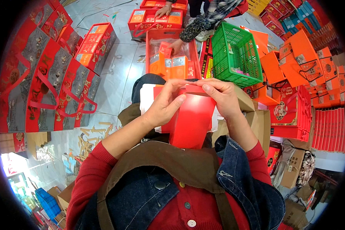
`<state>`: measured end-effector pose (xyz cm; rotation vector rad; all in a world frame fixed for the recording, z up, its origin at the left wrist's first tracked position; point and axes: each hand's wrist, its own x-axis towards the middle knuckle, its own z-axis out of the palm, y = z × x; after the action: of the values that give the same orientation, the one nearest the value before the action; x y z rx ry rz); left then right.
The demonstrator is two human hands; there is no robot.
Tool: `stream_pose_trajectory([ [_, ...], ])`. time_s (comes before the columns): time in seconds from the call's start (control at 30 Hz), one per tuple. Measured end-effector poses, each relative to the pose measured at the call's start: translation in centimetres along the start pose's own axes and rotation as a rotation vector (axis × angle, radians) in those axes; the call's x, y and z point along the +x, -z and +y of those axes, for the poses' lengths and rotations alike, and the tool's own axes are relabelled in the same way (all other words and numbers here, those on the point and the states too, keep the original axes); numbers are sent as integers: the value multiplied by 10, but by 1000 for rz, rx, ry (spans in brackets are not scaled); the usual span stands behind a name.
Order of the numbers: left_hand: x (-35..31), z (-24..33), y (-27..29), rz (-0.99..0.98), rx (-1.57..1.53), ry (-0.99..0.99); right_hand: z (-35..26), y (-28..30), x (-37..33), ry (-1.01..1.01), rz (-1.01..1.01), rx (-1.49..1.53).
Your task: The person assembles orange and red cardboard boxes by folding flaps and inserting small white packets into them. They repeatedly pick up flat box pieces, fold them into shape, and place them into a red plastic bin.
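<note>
A glossy red cardboard box [193,120] stands tilted over my lap, its far end raised between my hands. My left hand [168,100] closes on the box's upper left edge, thumb on the near face and fingers over the far side. My right hand [221,96] grips the upper right corner, its thumb pressed by a folded red flap [195,89]. The fingertips of both hands nearly meet at the far edge. Behind the box, white and red sheets or cartons [147,97] lie on my lap, partly hidden by my left hand.
Ahead, another person's hand [176,46] reaches into a red carton [194,44] holding orange boxes. A green plastic crate [234,78] stands to its right. Orange boxes [301,73] pile at right; red gift bags [46,88] line the left. Paper scraps [92,140] litter the floor.
</note>
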<state>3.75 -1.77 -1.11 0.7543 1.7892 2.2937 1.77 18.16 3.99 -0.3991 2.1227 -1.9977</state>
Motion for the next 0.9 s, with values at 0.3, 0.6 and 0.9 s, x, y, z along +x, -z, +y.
stream_pose_trajectory([
  [0.3, -1, 6, 1, -13, 55, 61, 7, -6, 1, 130, 27, -162],
  [0.6, -1, 7, 1, 10, 77, 36, 12, -16, -3, 157, 74, -202],
  [0.9, -4, 3, 0, 3, 113, 31, 16, 7, -8, 33, 20, 112],
])
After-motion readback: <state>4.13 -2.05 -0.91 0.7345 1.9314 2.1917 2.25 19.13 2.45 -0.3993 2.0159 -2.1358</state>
